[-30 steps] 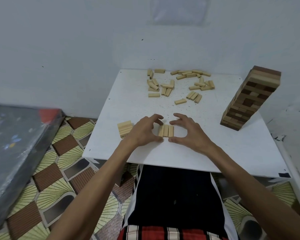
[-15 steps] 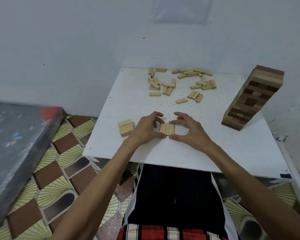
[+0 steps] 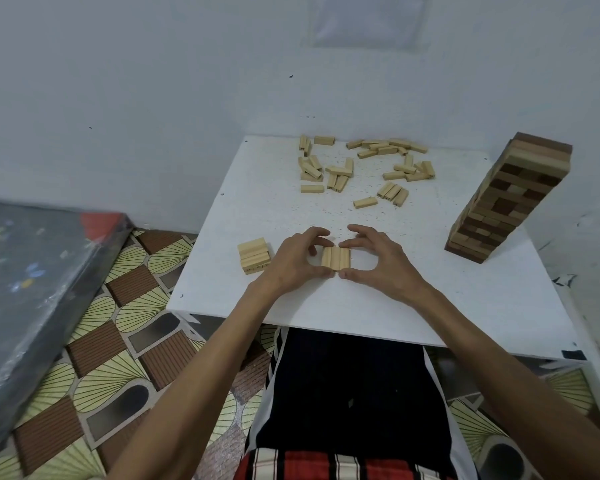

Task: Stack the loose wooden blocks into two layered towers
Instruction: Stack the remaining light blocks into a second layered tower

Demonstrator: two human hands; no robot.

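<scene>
Head view: your left hand [image 3: 291, 259] and right hand [image 3: 383, 263] both pinch the three-block row [image 3: 335, 258] at frame centre on the white table [image 3: 395, 306]. A short stack [image 3: 253, 255] sits just left, and loose blocks [image 3: 361, 168] lie scattered upper centre.

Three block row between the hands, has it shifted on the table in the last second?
No. The three block row keeps its spacing from the small stack to its left; the left hand and right hand still pinch it.
</scene>
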